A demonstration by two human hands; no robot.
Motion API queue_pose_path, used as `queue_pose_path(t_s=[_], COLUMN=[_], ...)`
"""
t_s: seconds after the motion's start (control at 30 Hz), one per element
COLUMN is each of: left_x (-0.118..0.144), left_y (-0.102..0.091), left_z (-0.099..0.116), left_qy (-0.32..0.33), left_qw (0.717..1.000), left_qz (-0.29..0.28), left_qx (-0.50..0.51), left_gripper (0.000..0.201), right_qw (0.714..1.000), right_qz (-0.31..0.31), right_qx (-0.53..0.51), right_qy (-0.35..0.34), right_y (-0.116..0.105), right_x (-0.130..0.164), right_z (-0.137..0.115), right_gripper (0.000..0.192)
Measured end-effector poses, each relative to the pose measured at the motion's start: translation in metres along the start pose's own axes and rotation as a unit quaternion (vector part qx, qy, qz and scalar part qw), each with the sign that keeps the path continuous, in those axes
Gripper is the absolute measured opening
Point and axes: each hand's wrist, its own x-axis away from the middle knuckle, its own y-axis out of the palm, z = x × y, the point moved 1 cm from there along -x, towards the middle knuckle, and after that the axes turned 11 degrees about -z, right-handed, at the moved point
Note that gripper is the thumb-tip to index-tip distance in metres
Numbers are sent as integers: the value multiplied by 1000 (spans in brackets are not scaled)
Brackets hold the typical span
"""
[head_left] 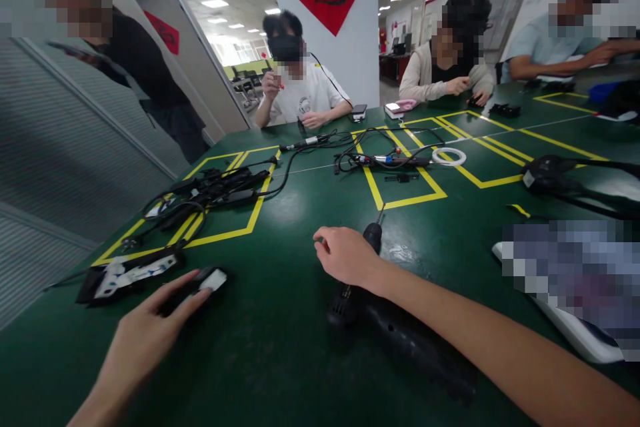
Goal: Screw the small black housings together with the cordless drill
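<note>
My left hand point(145, 327) rests low over the table with thumb and fingers on either side of a small black block point(193, 287) with a white label point(216, 279). Near the middle, my right hand point(347, 255) is closed, its fingers curled in; whatever they hold, if anything, is hidden. Beneath that hand and forearm lies a black electric screwdriver point(342, 310). Its chuck point(373, 235) and thin bit point away from me, and its long handle runs toward the lower right. The hand hides its middle; I cannot tell whether they touch.
A black pouch point(90, 288) with white strips and tangled black cables point(220, 187) lie left. Yellow tape point(410, 202) marks the green table point(280, 353). Farther back are a white tape roll point(449, 157) and several seated people. A white-edged device point(575, 333) is at right. Someone stands left.
</note>
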Motion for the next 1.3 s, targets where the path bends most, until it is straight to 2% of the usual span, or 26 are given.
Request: queue_pose_path(t_s=[0.07, 0.13, 0.23, 0.27, 0.4, 0.53, 0.63, 0.8, 0.97, 1.03, 1.1, 1.13, 1.23, 1.3], left_x=[-22, -40, -66, -75, -105, -115, -115, -113, -113, -114, -116, -117, -120, -120], left_y=[15, 33, 61, 70, 100, 116, 121, 123, 125, 126, 128, 128, 130, 129], left_z=[24, 60, 118, 136, 194, 229, 238, 235, 235, 236, 236, 236, 236, 236], left_qy=[100, 190, 335, 366, 398, 426, 441, 453, 460, 459, 457, 456, 455, 450], left_qw=[995, 981, 940, 928, 910, 888, 877, 866, 863, 861, 861, 861, 860, 860], left_qz=[6, 18, 7, 5, -38, -100, -119, -140, -128, -131, -136, -137, -139, -145], left_qx=[17, 32, 58, 67, 112, 141, 148, 159, 166, 172, 177, 178, 185, 191], left_gripper=[59, 60, 58, 56, 55, 51, 50, 54, 52, 53, 54, 54, 54, 55], right_qw=[1000, 1000, 1000, 1000, 1000, 1000, 1000, 998, 989, 969, 943, 934, 923, 921], right_qz=[2, 6, 11, 11, 14, 12, 7, -12, -42, -60, -113, -143, -203, -182], right_qx=[4, 7, 10, 10, 13, 19, 30, 67, 141, 220, 232, 221, 190, 199], right_qy=[-1, 1, 5, 7, 10, 6, 2, -4, -3, 99, 211, 241, 265, 281], right_y=[0, 1, 1, 1, -1, -3, -4, -5, -25, -37, -45, -46, -36, -24], right_x=[1, 1, 1, 1, 3, 8, 12, 18, 39, 57, 77, 87, 106, 107], right_z=[0, -1, -1, -2, -2, -1, -1, -4, -22, -32, -39, -42, -43, -41], right_gripper=[26, 26, 25, 25, 24, 24, 24, 27, 27, 43, 65, 72, 92, 102])
